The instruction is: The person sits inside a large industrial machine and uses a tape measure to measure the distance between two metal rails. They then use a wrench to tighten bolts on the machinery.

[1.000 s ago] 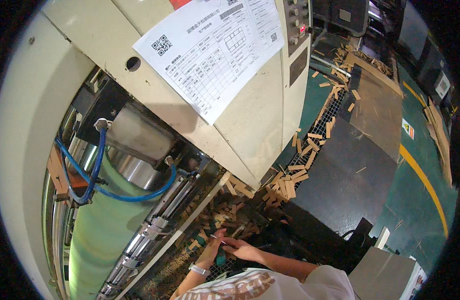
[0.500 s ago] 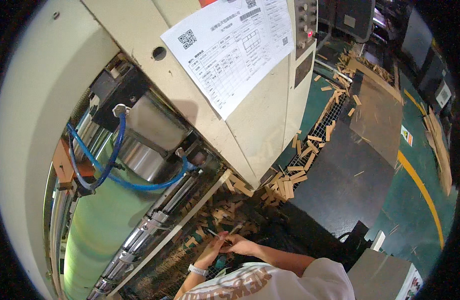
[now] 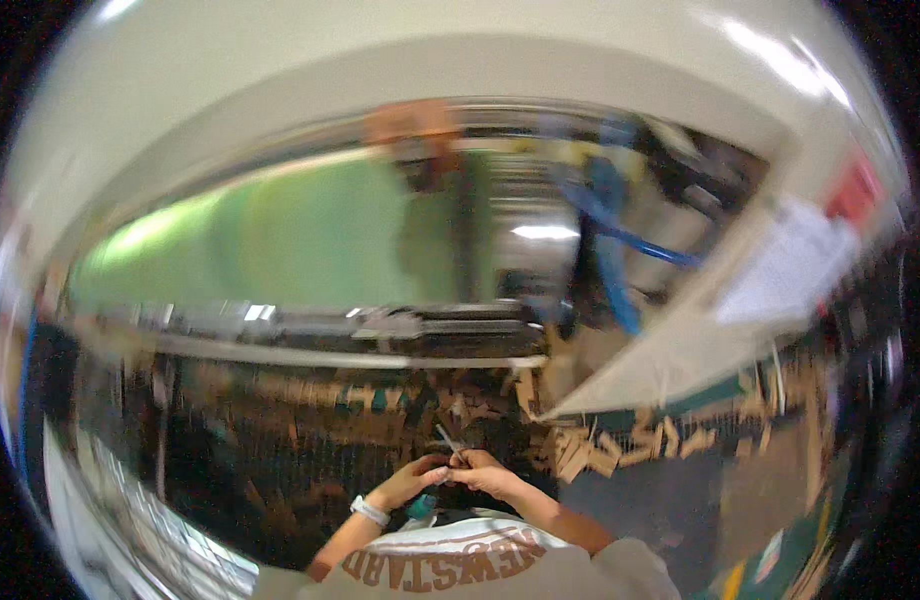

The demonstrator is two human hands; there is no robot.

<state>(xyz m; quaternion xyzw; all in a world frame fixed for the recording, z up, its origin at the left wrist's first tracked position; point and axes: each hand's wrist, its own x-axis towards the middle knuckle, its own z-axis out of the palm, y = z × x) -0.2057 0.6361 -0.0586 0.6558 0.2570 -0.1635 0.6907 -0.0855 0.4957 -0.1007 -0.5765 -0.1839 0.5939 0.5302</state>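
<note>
Left hand (image 3: pixel 416 481) and right hand (image 3: pixel 490 478) meet, curled, at a pale stick (image 3: pixel 448 439); which grips it, I cannot tell. A loose pinch could drop it among the scraps (image 3: pixel 577 462).

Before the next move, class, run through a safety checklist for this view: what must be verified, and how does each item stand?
1. Both hands visible: ok; the left hand and right hand are close together at lower middle.
2. Firm grip on the thin pale stick: cannot tell; it juts from between the hands.
3. Hands off the green roller: ok; they are apart from it.
4. Roller stopped: cannot tell; the picture is blurred.
5. Wrists bare: not ok; a white wristband is on the left.
6. Scraps swept up: not ok; tan pieces lie scattered.
</note>
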